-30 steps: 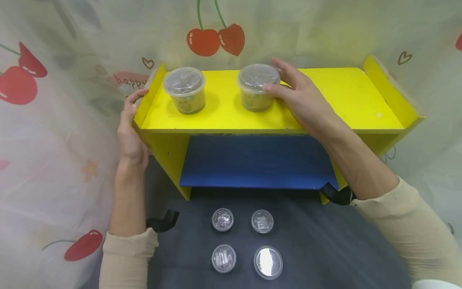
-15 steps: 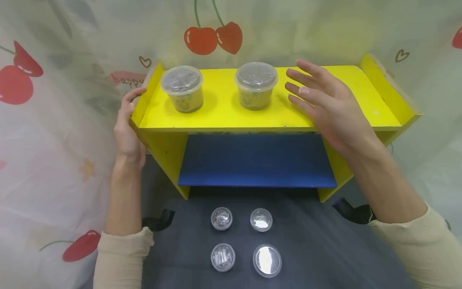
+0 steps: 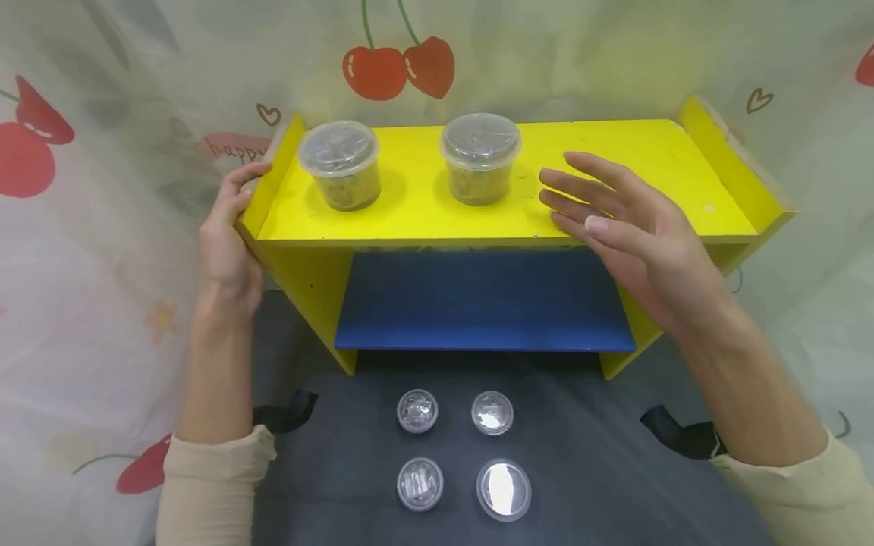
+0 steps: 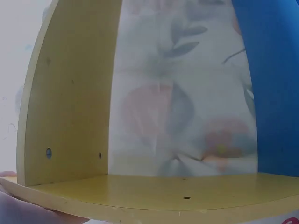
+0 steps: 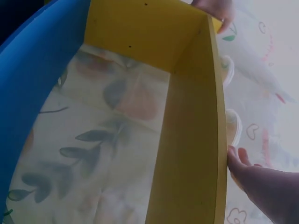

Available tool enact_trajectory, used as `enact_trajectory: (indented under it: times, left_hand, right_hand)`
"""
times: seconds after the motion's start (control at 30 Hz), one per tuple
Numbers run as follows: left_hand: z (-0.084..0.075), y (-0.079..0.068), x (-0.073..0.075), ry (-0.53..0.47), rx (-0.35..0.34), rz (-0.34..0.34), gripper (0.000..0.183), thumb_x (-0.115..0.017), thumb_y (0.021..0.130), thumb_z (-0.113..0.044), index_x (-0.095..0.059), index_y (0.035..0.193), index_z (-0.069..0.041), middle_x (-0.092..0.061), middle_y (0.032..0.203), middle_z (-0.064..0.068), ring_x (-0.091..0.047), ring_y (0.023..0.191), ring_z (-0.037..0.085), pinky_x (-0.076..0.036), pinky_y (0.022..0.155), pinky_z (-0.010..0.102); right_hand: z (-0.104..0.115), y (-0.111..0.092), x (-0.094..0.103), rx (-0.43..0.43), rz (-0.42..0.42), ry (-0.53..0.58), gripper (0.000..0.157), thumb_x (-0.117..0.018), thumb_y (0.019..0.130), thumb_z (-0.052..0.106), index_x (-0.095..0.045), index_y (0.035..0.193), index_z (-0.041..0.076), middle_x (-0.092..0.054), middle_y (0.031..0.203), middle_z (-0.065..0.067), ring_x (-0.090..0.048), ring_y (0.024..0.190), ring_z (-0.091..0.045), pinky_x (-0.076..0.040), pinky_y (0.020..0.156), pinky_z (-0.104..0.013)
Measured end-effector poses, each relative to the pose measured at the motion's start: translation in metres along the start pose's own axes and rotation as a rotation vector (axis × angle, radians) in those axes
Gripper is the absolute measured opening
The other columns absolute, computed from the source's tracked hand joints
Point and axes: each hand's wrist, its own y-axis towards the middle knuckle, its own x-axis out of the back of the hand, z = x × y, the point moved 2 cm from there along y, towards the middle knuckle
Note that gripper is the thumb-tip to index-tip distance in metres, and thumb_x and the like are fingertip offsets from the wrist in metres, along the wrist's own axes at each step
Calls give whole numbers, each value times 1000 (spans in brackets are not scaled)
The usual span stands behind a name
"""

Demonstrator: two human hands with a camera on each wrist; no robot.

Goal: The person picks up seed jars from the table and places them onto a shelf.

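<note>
A yellow shelf unit (image 3: 410,221) with a blue lower board (image 3: 485,299) stands before me. Two clear lidded plastic tubs with greenish-brown contents rest on its top: the left tub (image 3: 341,167) near the side panel, the right tub (image 3: 479,161) left of centre. My left hand (image 3: 228,235) grips the unit's left side, fingertips over the panel's edge; part of it shows under the board in the left wrist view. Fingers spread and relaxed, my right hand (image 3: 635,231) is over the front of the top board, right of the right tub, holding nothing.
Several smaller round lidded containers lie on the dark cloth below: one at back left (image 3: 417,411), one at back right (image 3: 492,412), one at front left (image 3: 419,484). A larger round lid (image 3: 504,490) is at front right. A printed curtain (image 3: 580,61) hangs behind.
My right hand has let go of the right tub and drawn away to the right and toward me. The tub stays on the shelf. My left hand keeps its grip.
</note>
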Motion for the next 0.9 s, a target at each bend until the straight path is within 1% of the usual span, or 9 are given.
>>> enact_trajectory:
  times: [0.07,0.13,0.3,0.37,0.5,0.63,0.73,0.9]
  left_hand:
    - [0,1,-1,-2,5,0,36,-34,104,-20,-57,130,-12,-48,134,9,-54,102,20,-47,84,26]
    - [0,1,-3,-4,11,-9,35,-36,104,-22,-57,130,-12,-48,133,10,-54,103,20,-47,84,26]
    - [1,2,-5,25,11,-70,36,-39,105,-33,-60,126,-12,-46,133,6,-52,107,20,-46,86,27]
    - [1,3,-6,40,6,-89,37,-39,105,-35,-60,126,-13,-44,135,4,-50,111,21,-45,88,28]
    - [2,3,-7,51,2,-109,35,-39,106,-34,-60,125,-14,-45,136,3,-49,114,21,-44,91,28]
    - [3,3,-7,32,-1,-119,33,-41,106,-30,-60,125,-12,-46,135,4,-50,113,20,-44,91,28]
    - [3,4,-8,16,-7,-123,32,-41,105,-28,-61,124,-12,-47,134,4,-50,112,20,-44,91,28]
    - [4,5,-8,21,-22,-134,30,-43,105,-28,-62,122,-11,-48,134,3,-49,113,20,-42,93,28]
  right_hand:
    - [-2,-6,0,8,11,16,56,-44,98,-3,-34,152,5,-38,152,-22,-38,141,-35,-35,112,-32]
    - [-3,-11,0,15,16,24,57,-41,97,-6,-33,153,5,-39,152,-22,-38,140,-36,-35,112,-32]
    - [-10,-25,-1,54,74,22,60,-37,96,-10,-27,154,-1,-36,152,-28,-39,139,-40,-33,113,-35]
    - [-14,-31,-2,76,114,24,60,-36,96,-11,-24,153,-4,-35,151,-31,-39,138,-41,-33,114,-37]
    - [-25,-44,-1,92,143,-15,59,-38,95,-13,-24,153,-6,-35,150,-32,-43,136,-40,-36,112,-37]
    - [-36,-55,-2,98,139,-67,61,-41,94,-16,-26,152,-7,-36,150,-32,-43,135,-39,-37,111,-37]
    - [-44,-61,-2,99,137,-87,61,-44,93,-17,-27,151,-8,-37,149,-32,-43,135,-39,-38,110,-36]
    - [-58,-70,-2,119,154,-93,61,-44,90,-21,-27,148,-12,-37,147,-34,-43,135,-40,-38,110,-38]
